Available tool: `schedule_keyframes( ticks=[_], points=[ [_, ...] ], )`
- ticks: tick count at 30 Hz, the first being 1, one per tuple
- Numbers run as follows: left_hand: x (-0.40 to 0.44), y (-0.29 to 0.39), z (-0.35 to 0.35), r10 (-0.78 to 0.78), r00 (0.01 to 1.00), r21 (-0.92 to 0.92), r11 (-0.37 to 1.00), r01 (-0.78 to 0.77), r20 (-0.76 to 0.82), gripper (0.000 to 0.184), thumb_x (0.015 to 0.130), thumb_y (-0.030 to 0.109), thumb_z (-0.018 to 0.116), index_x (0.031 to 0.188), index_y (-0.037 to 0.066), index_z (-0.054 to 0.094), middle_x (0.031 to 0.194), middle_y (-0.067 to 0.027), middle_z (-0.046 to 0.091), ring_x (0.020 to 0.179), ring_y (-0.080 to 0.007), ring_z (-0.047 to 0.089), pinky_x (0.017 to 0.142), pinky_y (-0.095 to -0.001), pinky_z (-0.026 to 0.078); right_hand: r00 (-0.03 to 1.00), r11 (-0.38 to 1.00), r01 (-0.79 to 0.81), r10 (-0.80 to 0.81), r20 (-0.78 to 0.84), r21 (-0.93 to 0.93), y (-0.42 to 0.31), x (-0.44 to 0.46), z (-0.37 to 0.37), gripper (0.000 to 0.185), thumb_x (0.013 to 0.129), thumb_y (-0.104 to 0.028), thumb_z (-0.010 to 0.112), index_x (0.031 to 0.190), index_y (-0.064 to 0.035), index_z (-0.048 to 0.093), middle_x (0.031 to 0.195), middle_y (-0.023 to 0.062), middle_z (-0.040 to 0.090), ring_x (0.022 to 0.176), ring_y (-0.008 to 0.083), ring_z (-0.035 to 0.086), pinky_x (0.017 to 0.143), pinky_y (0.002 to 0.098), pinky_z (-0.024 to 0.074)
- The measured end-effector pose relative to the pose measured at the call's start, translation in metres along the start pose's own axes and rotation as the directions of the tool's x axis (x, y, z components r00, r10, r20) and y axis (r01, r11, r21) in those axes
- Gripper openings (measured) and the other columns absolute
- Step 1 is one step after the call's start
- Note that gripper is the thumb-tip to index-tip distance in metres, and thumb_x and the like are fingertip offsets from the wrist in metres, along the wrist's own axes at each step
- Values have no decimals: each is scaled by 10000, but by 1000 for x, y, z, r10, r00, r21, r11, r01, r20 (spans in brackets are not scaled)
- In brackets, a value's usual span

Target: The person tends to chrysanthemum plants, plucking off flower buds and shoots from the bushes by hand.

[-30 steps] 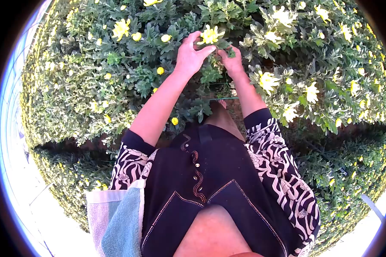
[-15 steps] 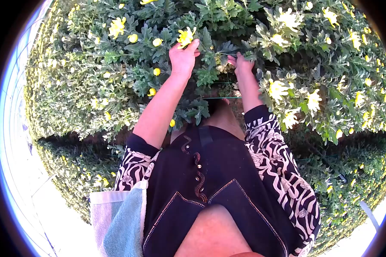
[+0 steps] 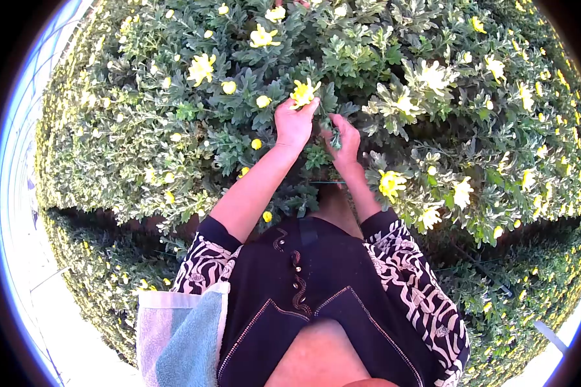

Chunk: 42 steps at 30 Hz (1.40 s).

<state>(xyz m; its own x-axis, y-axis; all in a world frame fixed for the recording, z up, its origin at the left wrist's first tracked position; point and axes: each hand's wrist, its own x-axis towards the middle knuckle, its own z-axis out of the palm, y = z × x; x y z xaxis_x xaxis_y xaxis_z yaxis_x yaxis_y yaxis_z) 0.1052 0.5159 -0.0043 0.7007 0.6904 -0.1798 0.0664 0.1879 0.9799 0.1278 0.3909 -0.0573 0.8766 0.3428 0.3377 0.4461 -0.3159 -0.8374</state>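
Observation:
A yellow chrysanthemum (image 3: 303,94) sits at the fingertips of my left hand (image 3: 294,126), which is closed just under the bloom. Close beside it on the right, my right hand (image 3: 346,143) has its fingers curled around a small green leafy shoot (image 3: 335,137). Whether that shoot belongs to the same stem as the bloom I cannot tell. Around both hands grow dense chrysanthemum leaves, with a round yellow bud (image 3: 263,101) just left of my left hand.
Chrysanthemum plants (image 3: 142,142) with several yellow blooms and buds spread on all sides. A thin green string (image 3: 326,182) runs below my hands. Dark gaps (image 3: 516,231) separate the rows. A blue and lilac towel (image 3: 187,335) hangs at my left side.
My right hand has come in toward my left hand and closed on the leafy shoot. The left hand still holds the bloom. The plants and both hands appear lower in view.

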Motion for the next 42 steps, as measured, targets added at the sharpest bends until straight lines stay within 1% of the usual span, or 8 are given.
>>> schedule_keyframes(
  ticks=[4,10,20,22,26,27,31,42],
  points=[
    [-15,0,-26,-80,997,-7,997,80,-2,117,832,57,724,933,29,674,835,24,655,715,-49,576,645,-220,476,792,558,-502,603,92,661,54,-23,26,174,847,-83,704,959,-13,590,718,26,635,599,127,612,501,236,447],
    [-46,-7,-47,-40,991,-66,997,48,129,122,837,45,721,941,24,660,883,18,649,761,-70,582,692,-233,479,236,139,-792,968,88,594,135,-22,31,453,790,-34,725,1180,19,502,714,101,637,489,171,582,375,279,442],
    [-44,23,-82,66,887,433,855,-287,457,420,791,-42,555,1207,13,541,1174,-129,605,1114,-215,597,875,-308,505,879,747,-413,476,15,521,67,-28,-17,257,789,0,692,1022,-19,585,874,16,601,702,109,583,603,274,508],
    [-37,17,-94,77,916,413,875,-251,393,403,804,-44,543,1204,1,534,1193,-133,610,1111,-219,606,866,-306,511,989,990,-141,141,36,-8,39,-46,-43,283,749,0,659,1017,-10,569,828,148,618,727,277,616,730,339,495],
    [-26,12,-103,46,960,443,880,-170,278,390,849,-52,537,1232,10,500,1197,-146,620,1148,-224,588,928,-320,475,704,926,-84,317,636,-369,12,-117,-80,403,740,-111,672,1137,-103,604,967,186,656,933,359,638,797,420,510],
    [-24,14,-102,41,958,448,878,-170,284,383,852,-45,542,1229,3,490,1199,-151,619,1141,-233,590,940,-327,470,318,830,-37,537,781,-556,13,-124,-82,456,739,-165,684,1185,-121,601,1075,188,649,1031,351,618,856,444,505],
    [-19,3,-97,101,953,420,881,-219,285,406,852,-12,576,1246,19,487,1142,-158,637,1054,-225,631,836,-327,527,419,871,344,193,887,-352,61,-184,-77,381,761,-133,634,1140,-106,603,1055,179,649,979,404,607,853,438,507],
    [-1,3,-64,94,987,263,957,-125,128,728,878,197,624,1452,-11,227,1422,-259,368,1330,-345,392,1066,-400,361,876,859,-409,276,396,307,-24,20,65,424,873,-37,519,1296,-15,497,1110,201,638,1038,293,628,916,355,478]
  ],
)
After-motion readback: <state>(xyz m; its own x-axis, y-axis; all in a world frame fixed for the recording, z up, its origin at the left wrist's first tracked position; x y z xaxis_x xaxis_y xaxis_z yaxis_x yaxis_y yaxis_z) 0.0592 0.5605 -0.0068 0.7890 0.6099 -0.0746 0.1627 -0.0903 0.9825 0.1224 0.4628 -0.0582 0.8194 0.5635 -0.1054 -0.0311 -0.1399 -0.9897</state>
